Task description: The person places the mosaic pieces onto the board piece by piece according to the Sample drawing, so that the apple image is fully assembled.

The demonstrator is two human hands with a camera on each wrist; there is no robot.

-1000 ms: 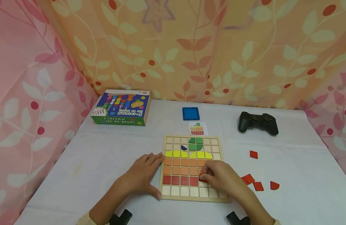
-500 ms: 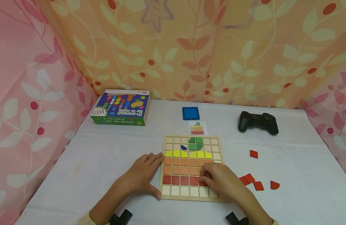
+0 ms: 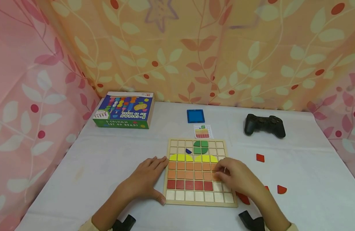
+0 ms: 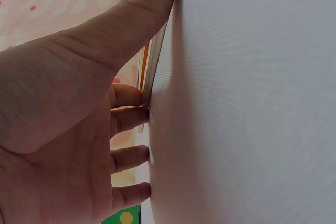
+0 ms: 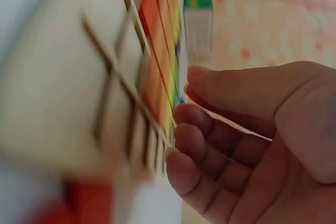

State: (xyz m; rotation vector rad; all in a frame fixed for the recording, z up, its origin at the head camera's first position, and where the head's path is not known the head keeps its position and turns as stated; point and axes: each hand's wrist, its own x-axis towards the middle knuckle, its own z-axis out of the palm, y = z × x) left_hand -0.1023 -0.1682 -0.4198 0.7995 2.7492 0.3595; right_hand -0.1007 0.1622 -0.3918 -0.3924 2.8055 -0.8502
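Note:
A wooden grid board (image 3: pixel 189 195) lies in the middle of the table. Along its lower part runs a row of red square tiles (image 3: pixel 189 185), with orange tiles (image 3: pixel 189 166), yellow pieces (image 3: pixel 181 158), green pieces (image 3: pixel 204 150) and a small blue piece (image 3: pixel 189 151) above. My left hand (image 3: pixel 145 178) rests with straight fingers and thumb against the board's left edge. Over the right side is my right hand (image 3: pixel 238 176), fingers loosely bent, thumb apart from them. In the right wrist view nothing shows between its fingertips (image 5: pixel 184 174). It covers a few cells there.
Loose red tiles (image 3: pixel 260 158) lie right of the board, some behind the right forearm, with a rounded red piece (image 3: pixel 282 189) farther right. A pattern card (image 3: pixel 203 132) and blue tray (image 3: pixel 195 116) sit beyond the board. A bead-set box (image 3: pixel 122 112) and black game controller (image 3: pixel 264 126) stand farther back.
My right hand has let go of a red square tile, which now lies at the right end of the red row, and has moved up and right. The left hand stays put.

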